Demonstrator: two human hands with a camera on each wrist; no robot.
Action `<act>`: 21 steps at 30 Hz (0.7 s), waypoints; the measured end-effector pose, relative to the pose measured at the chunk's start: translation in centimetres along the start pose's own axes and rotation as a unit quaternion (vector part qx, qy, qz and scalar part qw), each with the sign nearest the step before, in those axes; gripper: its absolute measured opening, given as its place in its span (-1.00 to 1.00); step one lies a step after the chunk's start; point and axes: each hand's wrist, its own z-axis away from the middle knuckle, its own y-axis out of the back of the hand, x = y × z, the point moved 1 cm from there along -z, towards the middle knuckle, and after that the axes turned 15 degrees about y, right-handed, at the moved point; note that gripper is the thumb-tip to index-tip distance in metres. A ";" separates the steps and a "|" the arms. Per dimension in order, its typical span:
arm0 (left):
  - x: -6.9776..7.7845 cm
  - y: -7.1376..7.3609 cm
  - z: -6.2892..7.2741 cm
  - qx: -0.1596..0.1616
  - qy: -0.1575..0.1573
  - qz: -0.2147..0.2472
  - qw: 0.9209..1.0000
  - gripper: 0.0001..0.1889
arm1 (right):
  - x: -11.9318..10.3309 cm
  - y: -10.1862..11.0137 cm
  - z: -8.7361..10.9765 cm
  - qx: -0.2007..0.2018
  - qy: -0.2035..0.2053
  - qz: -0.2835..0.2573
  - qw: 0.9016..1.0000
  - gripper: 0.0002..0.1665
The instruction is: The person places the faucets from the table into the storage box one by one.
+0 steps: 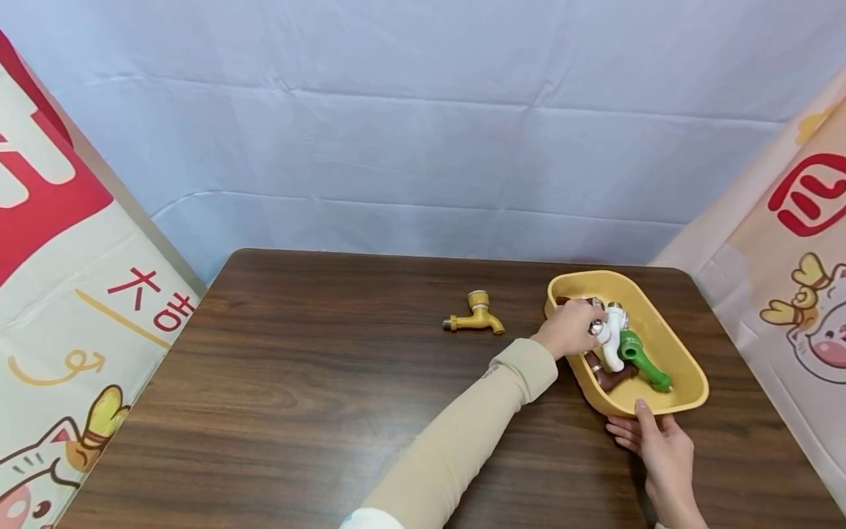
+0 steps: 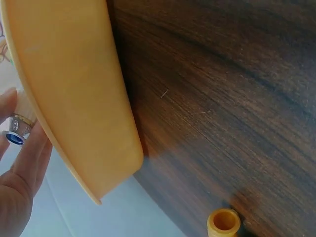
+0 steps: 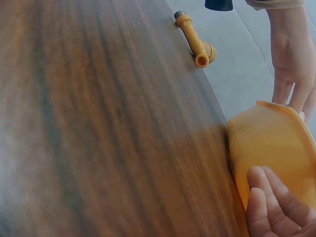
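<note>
My left hand [image 1: 571, 328] reaches over the left rim of a yellow plastic tray [image 1: 684, 367] and pinches a white faucet [image 1: 613, 349] with a chrome end. In the left wrist view, the thumb and fingers close around a shiny metal end [image 2: 19, 129]. Beside the white faucet inside the tray lie a green faucet [image 1: 644, 360] and a brown faucet [image 1: 609, 378]; another dark brown part is mostly hidden by the hand. At the tray's near end my right hand [image 1: 664, 455] grips the wall, thumb at the rim and fingers [image 3: 269, 197] against the outside.
A yellow faucet [image 1: 479, 321] lies on the dark wooden table [image 1: 297, 382], left of the tray. Pale cloth [image 1: 423, 162] hangs behind the table's far edge. Printed banners [image 1: 813, 294] stand along both sides.
</note>
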 end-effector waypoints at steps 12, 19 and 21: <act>0.0 -1.0 0.2 0.004 -0.034 -0.025 0.999 -0.58 | -1.5 -0.8 0.5 0.015 -0.049 0.016 0.999 -0.61; -0.7 -0.1 0.7 0.014 -0.035 0.006 0.999 -0.53 | -1.4 -0.7 0.5 0.011 -0.036 0.019 0.999 -0.60; -1.1 0.3 0.9 0.015 -0.034 0.025 0.999 -0.53 | -1.5 -0.7 0.5 0.012 -0.041 0.020 0.999 -0.61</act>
